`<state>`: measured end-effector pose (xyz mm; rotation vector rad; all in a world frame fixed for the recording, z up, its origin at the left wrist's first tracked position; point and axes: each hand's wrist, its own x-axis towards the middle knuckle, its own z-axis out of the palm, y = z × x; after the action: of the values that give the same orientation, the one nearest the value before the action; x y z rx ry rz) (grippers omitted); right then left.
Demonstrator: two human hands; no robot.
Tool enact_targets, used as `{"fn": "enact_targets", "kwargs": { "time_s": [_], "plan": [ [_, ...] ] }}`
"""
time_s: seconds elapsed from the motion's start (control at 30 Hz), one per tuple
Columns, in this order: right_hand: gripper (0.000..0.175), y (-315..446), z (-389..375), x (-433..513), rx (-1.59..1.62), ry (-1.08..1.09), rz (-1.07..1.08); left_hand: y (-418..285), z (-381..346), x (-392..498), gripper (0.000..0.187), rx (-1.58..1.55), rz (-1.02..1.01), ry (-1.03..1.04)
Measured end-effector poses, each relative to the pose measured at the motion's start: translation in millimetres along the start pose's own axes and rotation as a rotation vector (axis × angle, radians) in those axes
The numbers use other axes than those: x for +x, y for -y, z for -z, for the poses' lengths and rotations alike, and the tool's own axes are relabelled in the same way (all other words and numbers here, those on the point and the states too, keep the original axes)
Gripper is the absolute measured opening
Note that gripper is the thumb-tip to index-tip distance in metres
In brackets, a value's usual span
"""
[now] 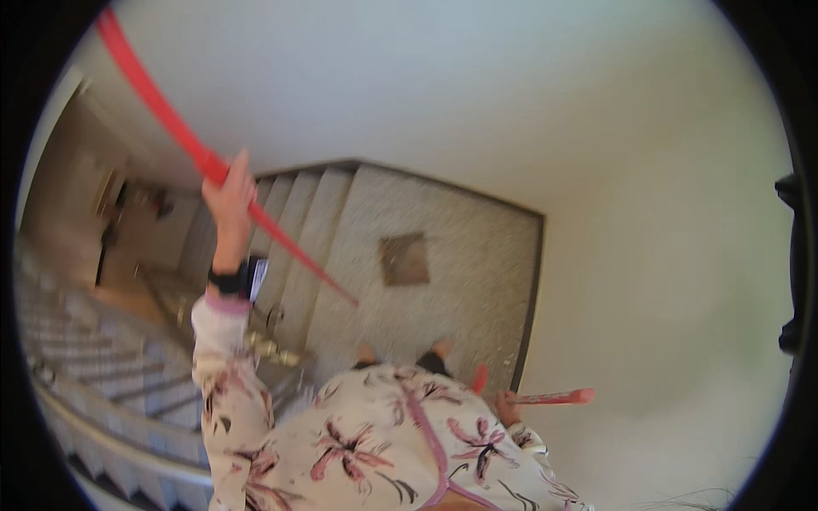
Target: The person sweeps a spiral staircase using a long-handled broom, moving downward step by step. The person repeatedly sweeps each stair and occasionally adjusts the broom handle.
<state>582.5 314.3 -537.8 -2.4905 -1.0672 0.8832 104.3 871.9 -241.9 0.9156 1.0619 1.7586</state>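
Observation:
My left hand (231, 198) is raised and closed around a long red pole (153, 96). The pole slants from the upper left rim of the view down past my wrist. Its thin lower end hangs above the landing, and its upper end is cut off. Low on the right, my right hand (509, 409) grips a shorter red stick-like object (556, 397) that bears printing. A red curved piece (480, 379) shows beside that hand, partly hidden by my flowered shirt; I cannot tell whether the two are joined.
I stand on a speckled stone landing (473, 281) with a dark square patch (405, 259) in it. Steps (300, 204) lead off on the left. A metal handrail (128, 450) curves along the lower left. Pale walls (639, 274) rise ahead and on the right.

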Motion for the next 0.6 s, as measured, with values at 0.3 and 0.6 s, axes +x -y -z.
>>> {"fn": "enact_targets", "kwargs": {
  "time_s": [0.3, 0.6],
  "plan": [
    [0.031, 33, 0, -17, 0.326, 0.067, -0.035, 36, 67, 27, 0.024, 0.086, -0.063, -0.117],
    [0.031, 56, -11, -2, 0.318, 0.074, 0.087, 77, 90, 48, 0.037, 0.365, -0.130, -0.040]
  ]
}}
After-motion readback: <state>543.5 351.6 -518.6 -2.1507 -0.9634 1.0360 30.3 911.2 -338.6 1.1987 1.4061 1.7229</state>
